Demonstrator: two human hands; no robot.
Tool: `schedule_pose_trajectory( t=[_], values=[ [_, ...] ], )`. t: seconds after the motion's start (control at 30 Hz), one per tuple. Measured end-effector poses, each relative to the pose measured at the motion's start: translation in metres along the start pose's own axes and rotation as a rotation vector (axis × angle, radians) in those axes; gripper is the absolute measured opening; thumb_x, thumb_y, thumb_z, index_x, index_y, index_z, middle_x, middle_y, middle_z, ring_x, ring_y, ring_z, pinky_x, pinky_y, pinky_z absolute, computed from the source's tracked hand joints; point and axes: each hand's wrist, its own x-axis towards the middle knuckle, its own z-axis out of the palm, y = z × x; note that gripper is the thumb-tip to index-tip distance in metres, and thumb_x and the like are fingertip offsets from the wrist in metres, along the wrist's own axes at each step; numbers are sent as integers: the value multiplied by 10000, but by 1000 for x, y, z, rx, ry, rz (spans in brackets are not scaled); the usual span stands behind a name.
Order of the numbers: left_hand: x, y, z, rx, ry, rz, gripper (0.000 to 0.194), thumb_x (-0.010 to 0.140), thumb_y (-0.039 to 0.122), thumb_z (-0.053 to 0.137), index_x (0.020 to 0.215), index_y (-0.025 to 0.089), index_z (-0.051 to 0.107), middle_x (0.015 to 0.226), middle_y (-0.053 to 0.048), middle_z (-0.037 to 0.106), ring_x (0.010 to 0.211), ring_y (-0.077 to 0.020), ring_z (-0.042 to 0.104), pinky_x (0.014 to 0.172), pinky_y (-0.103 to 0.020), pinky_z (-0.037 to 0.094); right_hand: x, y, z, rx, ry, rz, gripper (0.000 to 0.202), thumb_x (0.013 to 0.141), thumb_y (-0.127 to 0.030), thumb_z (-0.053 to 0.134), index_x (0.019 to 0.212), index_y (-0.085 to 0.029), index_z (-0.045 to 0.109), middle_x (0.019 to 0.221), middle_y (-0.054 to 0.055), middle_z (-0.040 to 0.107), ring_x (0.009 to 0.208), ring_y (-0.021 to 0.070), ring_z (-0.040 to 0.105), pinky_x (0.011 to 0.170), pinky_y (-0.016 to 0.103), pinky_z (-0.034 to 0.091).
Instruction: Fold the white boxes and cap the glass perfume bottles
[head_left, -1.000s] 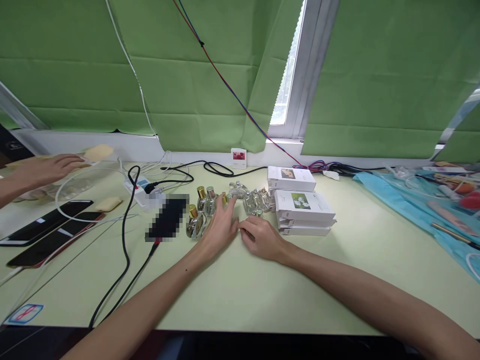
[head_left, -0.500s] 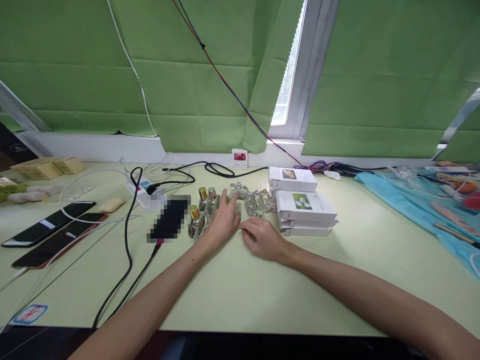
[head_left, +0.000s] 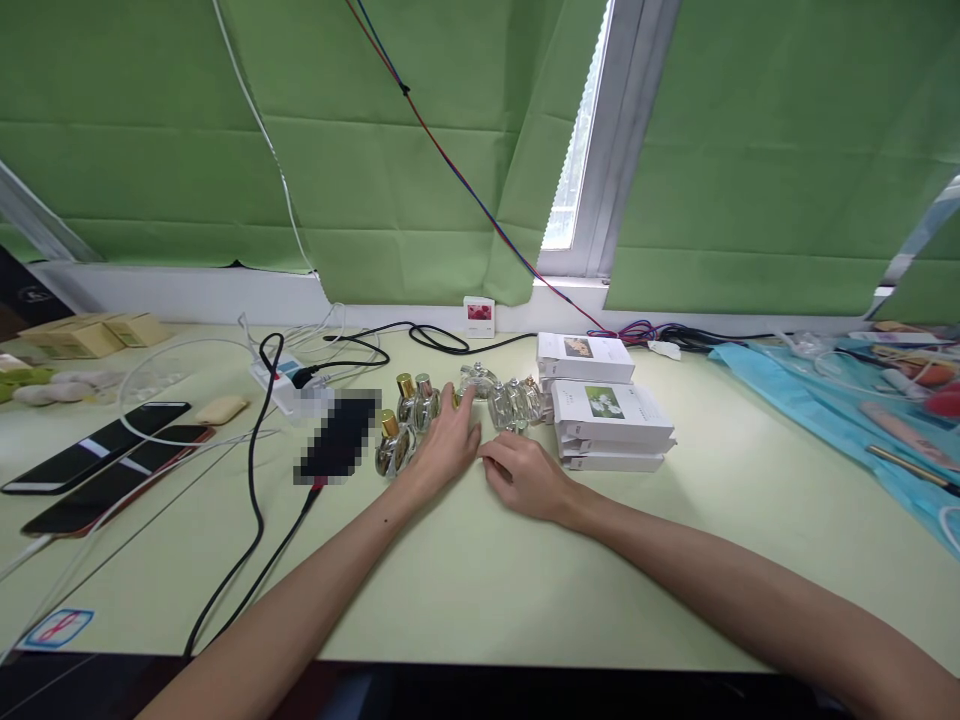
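Note:
My left hand lies over the table among small glass bottles, its fingers stretched out and apart. Gold-capped bottles stand just left of it, next to another with a silver-green cap. Beyond its fingertips is a clear glass bottle. My right hand rests on the table with fingers curled in, and nothing shows in them. Clear glass bottles are grouped just past its knuckles. Right of these sits a stack of white boxes with picture labels. My left hand partly hides a gold-topped bottle.
A dark pixelated device with a black cable lies left of the bottles. Phones, a power strip and loose cables spread farther left. A small picture box stands at the back. Blue sheeting with assorted items covers the right side.

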Motion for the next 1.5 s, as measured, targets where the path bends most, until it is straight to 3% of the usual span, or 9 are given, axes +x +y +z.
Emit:
schedule_pose_trajectory(
  t=[0.4, 0.63, 1.1, 1.5],
  values=[
    [-11, 13, -11, 22, -53, -32, 501, 964, 241, 453, 1456, 188, 372, 1443, -233, 380, 828, -268, 686, 778, -479, 583, 0, -1, -2, 25, 7, -14, 166, 930, -75, 525, 966, -186, 644, 833, 63, 669, 786, 196, 630, 723, 299, 514],
    [-19, 12, -10, 9, -61, -24, 543, 975, 259, 422, 1503, 212, 302, 1483, -237, 326, 883, -269, 685, 810, -462, 572, 0, -1, -2, 27, 18, -19, 159, 924, -71, 532, 922, -196, 631, 802, 46, 655, 755, 187, 604, 707, 289, 496],
    [-24, 16, -14, -11, -59, -48, 581, 930, 202, 429, 1498, 219, 307, 1513, -249, 300, 1008, -323, 690, 851, -502, 571, 1, -1, -2, 29, 2, -6, 158, 925, -70, 535, 923, -201, 624, 815, 48, 660, 764, 192, 612, 715, 292, 502],
    [-26, 14, -12, -14, -31, -45, 592, 940, 230, 469, 1514, 231, 324, 1572, -263, 275, 1002, -333, 701, 862, -524, 569, 1, -2, -2, 30, 6, -5, 163, 922, -70, 535, 927, -203, 629, 813, 45, 661, 761, 190, 614, 713, 294, 507]
  ],
)
